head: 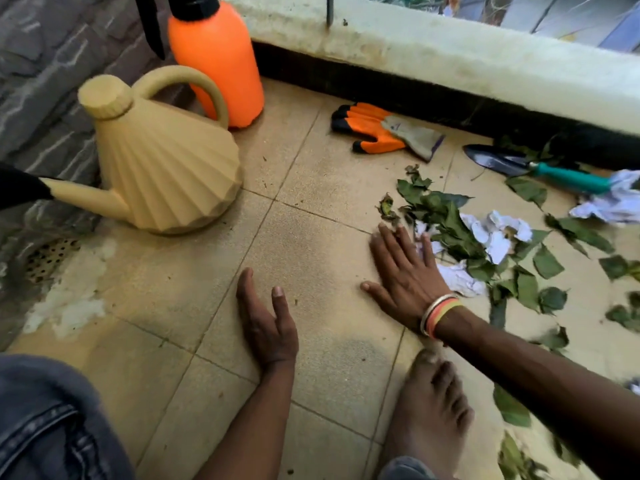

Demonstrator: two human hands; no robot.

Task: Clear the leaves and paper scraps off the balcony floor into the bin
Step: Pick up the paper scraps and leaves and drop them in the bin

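Observation:
Green leaves (450,223) lie scattered over the tan floor tiles at the right, mixed with crumpled white paper scraps (498,237). My right hand (405,271), with bangles at the wrist, lies flat on the floor, fingers straight. Its fingertips touch the left edge of the leaf pile. My left hand (266,323) rests on its edge on a bare tile to the left, fingers straight, holding nothing. No bin is in view.
A beige watering can (162,168) and an orange spray bottle (218,60) stand at the back left. An orange work glove (377,129) and a teal-handled trowel (540,168) lie by the low parapet wall (450,53). My bare foot (433,403) rests near the front.

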